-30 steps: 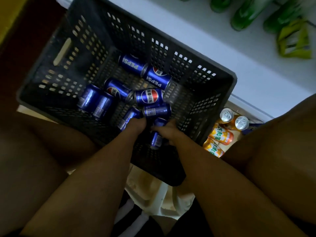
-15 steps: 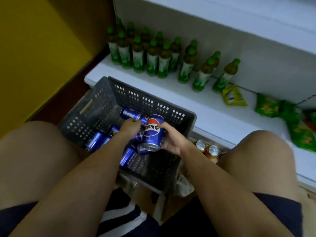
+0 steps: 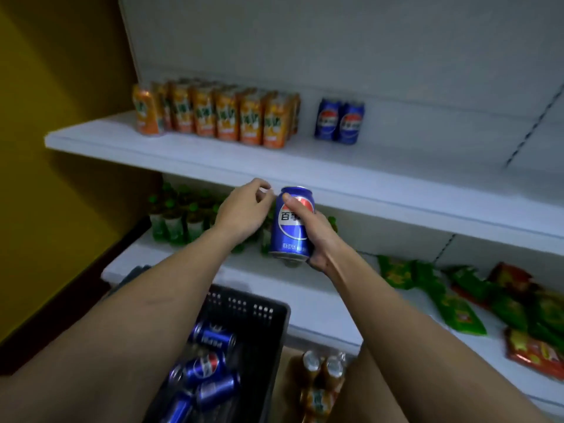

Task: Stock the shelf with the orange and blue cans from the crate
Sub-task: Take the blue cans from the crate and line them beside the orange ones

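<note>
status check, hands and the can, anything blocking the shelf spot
Right hand grips blue can, upright, below upper shelf. Left hand empty, beside it. Gap beside shelved blue cans unobstructed.

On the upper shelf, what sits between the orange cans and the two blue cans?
Nothing: bare white shelf separates the orange cans from the blue cans, head view.

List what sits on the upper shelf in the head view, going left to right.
Block of orange cans → bare gap of upper shelf → two blue cans side by side → bare shelf out to the right edge.
</note>
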`<state>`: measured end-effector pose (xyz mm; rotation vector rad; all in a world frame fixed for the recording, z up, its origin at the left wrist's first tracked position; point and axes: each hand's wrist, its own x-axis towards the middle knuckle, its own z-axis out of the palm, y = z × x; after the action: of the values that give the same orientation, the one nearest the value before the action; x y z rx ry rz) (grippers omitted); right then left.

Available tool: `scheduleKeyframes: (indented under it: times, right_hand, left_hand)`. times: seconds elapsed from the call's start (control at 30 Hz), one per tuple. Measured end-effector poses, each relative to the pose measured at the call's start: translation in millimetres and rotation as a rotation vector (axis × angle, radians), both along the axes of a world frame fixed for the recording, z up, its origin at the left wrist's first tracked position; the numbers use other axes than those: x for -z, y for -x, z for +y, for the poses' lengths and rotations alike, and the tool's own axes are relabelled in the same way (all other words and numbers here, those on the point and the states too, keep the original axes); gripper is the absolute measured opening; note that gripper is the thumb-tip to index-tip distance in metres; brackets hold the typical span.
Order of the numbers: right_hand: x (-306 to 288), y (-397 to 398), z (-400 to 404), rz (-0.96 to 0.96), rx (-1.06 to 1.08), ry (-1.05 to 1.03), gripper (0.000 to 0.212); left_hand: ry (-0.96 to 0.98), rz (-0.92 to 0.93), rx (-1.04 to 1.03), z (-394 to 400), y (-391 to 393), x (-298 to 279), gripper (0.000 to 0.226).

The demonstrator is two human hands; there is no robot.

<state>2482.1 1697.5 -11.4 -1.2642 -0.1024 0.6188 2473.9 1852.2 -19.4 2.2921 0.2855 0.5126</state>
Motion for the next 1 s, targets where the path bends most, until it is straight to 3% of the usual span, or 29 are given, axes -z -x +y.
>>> scheduleKeyframes:
  times: [0.1,0.2,0.3,0.43,0.53,0.67,1.0]
  right_hand:
    - [-40.2,-23.3,-21.1,-0.096,0.061,0.052,0.041]
    - [-66.9,-48.1,-37.8,-0.197,0.126,0.076,0.05]
    - [-80.2,-72.6,-53.0,-0.306,0.187,0.125,0.052]
    - [-85.5,-107.2,-71.5,-0.369,0.222,0.187,0.052]
    - [-83.0,-136.6,-80.4,-0.383,0.305,0.186,0.047]
    - [-76.7,-184.6,-87.3,-0.396,0.438,0.155,0.068]
    - [-54.4,-317.2,-73.9,-0.585,0.601,0.166,0.052]
  left_hand:
    - [-0.191,-0.069,0.04,-16.3,-28.5,-33.1,0.03]
    - [-0.342,-0.075,0.088,-31.2,-60.0,-49.5,0.031]
    - [-0.466,0.082,0.178,-48.9,-89.3,-57.1,0.037]
    - [-0.444,0.318,0.273,-76.2,-121.7,-56.9,0.044]
    - [-0.549,0.395,0.299,-94.5,-150.5,-47.0,0.044]
    - [-0.52,0.38,0.321,-101.2,-180.8,-33.6,0.049]
    - [-0.608,0.369,0.282,-101.4,-192.7,-12.7,0.057]
